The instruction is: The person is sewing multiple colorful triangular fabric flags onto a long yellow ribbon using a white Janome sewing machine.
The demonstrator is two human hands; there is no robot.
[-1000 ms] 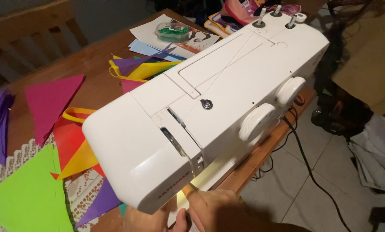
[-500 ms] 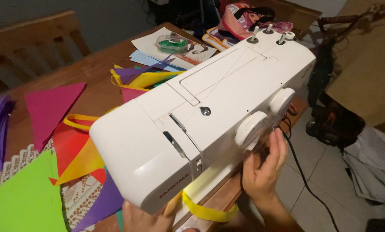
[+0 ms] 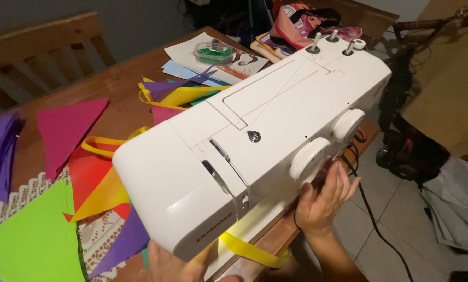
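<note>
The big white plastic sewing machine point(image 3: 255, 141) sits at the near edge of the brown wooden table point(image 3: 114, 89). Its long side runs from near left to far right. It has two round white dials point(image 3: 328, 141). The right hand point(image 3: 325, 201), fingers spread, touches the machine's front. The left hand point(image 3: 174, 263) is mostly hidden underneath; I cannot tell its grip. One yellow ribbon point(image 3: 252, 250) sticks out beside open floor.
</note>
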